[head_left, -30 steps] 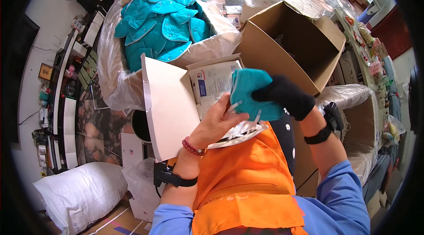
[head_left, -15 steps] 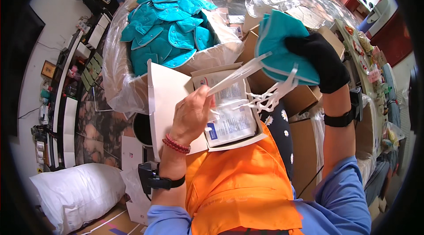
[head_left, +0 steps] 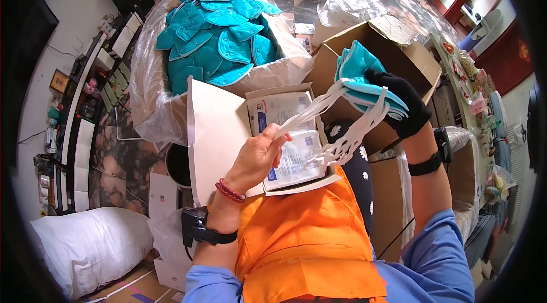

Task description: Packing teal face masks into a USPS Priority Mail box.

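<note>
My right hand [head_left: 405,103], in a black glove, grips a small stack of teal quilted fabric pads [head_left: 356,64] with pale edging. From the stack hang long white straps [head_left: 364,126], some with cut-out holes. My bare left hand [head_left: 253,160] pinches the ends of several straps and draws them out to the left. Below both hands, an open white cardboard box [head_left: 213,149] rests on my lap with its lid folded left. Inside lie white printed packets [head_left: 293,160], partly covered by the left hand and the hanging straps.
Ahead to the left stands a large plastic-lined carton [head_left: 159,98] heaped with teal pads [head_left: 219,35]. An open brown carton [head_left: 387,46] is at the right, and a bag of white material [head_left: 353,7] behind it. A stuffed white sack [head_left: 94,246] lies at the lower left.
My right hand has lowered and tilted the teal pads, so their layered edges and straps face me more. My left hand has shifted slightly right and down, still pinching the straps.
</note>
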